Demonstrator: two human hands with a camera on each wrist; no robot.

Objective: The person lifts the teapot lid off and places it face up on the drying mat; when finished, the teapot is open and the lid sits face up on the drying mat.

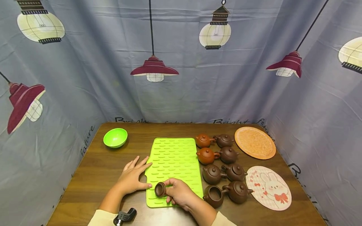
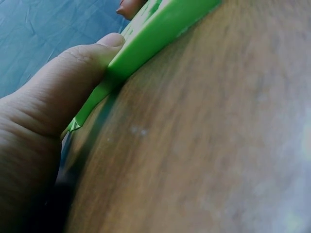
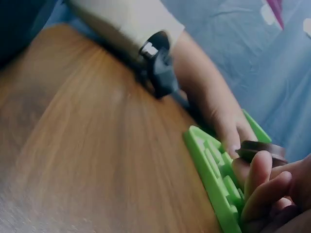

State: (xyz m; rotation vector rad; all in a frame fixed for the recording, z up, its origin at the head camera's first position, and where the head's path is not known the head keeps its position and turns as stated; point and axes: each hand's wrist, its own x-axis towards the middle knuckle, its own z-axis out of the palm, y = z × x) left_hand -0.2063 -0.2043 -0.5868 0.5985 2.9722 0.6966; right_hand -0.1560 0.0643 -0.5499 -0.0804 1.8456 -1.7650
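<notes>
My right hand (image 1: 179, 193) pinches a dark brown teapot lid (image 1: 160, 189) between thumb and fingers, its hollow underside turned up toward the head camera. It is over the near part of a lime-green ridged mat (image 1: 175, 166). In the right wrist view, the lid (image 3: 265, 150) shows edge-on above the fingers. My left hand (image 1: 133, 177) lies with spread fingers at the mat's left edge, thumb and fingertips touching it. A dark brown teapot without a lid (image 1: 213, 196) stands to the right of my right hand, its round opening showing.
Several lidded teapots stand in two columns right of the mat, among them an orange-brown teapot (image 1: 205, 155) and a dark teapot (image 1: 238, 191). Farther right lie an orange round placemat (image 1: 255, 142) and a rabbit-print placemat (image 1: 268, 188). A green bowl (image 1: 115, 138) sits at the back left.
</notes>
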